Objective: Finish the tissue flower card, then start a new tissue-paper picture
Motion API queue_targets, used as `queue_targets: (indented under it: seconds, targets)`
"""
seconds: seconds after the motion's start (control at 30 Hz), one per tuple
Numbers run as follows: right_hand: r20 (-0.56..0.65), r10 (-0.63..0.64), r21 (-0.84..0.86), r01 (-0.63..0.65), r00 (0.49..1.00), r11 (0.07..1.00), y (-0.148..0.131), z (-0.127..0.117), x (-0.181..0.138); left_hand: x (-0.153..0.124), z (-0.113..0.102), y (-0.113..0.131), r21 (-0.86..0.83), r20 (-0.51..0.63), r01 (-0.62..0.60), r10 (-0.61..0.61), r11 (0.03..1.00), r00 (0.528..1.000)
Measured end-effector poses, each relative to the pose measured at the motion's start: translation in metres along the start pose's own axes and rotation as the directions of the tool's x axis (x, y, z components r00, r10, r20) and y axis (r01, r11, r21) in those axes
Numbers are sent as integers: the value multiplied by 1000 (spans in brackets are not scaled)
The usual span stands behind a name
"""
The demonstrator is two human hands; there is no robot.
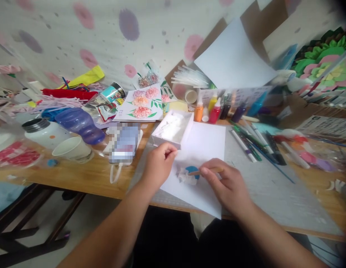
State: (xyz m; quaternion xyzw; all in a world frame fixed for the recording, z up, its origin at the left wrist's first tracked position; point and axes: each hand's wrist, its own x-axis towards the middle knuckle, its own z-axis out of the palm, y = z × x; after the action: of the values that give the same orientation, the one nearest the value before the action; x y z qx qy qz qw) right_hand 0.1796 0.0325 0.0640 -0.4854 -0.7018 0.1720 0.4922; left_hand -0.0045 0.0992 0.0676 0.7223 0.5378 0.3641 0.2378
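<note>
My right hand (227,182) grips a wooden craft stick (194,173), its tip pointing left over a blue patch (193,170). Against that patch lies a crumpled whitish clump (186,178), on a white sheet of paper (208,143). The stick's tip appears to touch the blue and white material. Left of it, my left hand (158,163) is closed in a pinch near the front edge of a white box (186,128). Whatever sits between those fingertips is too small to make out. Inside the box is bright white fluffy material (172,124).
Paint bottles (199,111) stand behind the paper. Pens and brushes (253,139) lie on the grey mat (276,193) at right. A phone (124,143), a paper cup (73,149) and a white bottle (45,132) are at left. Flower pictures (142,102) rest behind the box.
</note>
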Motion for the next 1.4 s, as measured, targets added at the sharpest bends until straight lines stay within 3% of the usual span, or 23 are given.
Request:
queue_targets:
  seconds: [0.2, 0.57, 0.67, 0.8, 0.87, 1.4]
  targets:
    - [93, -70, -26, 72, 993, 997, 1, 2, 1, -4, 7, -3, -68, 31, -27, 29, 997, 999]
    - [181, -98, -6, 100, 979, 995, 4, 4, 0, -16, 9, -3, 38, 173, -173, 164, 984, 971]
    - [142, -108, 18, 106, 984, 994, 0, 2, 1, -18, 7, -4, 58, 195, -177, 162, 983, 967]
    - [-32, -64, -24, 63, 997, 998, -2, 1, 3, -21, 6, -4, 70, 217, -164, 145, 984, 965]
    - [-64, -67, -65, 63, 996, 996, -1, 3, 5, -22, 6, -3, 68, 226, -162, 142, 985, 964]
    - [123, -75, -196, 98, 990, 976, 5, 11, 4, -24, 2, -4, 45, 250, -166, 149, 985, 957]
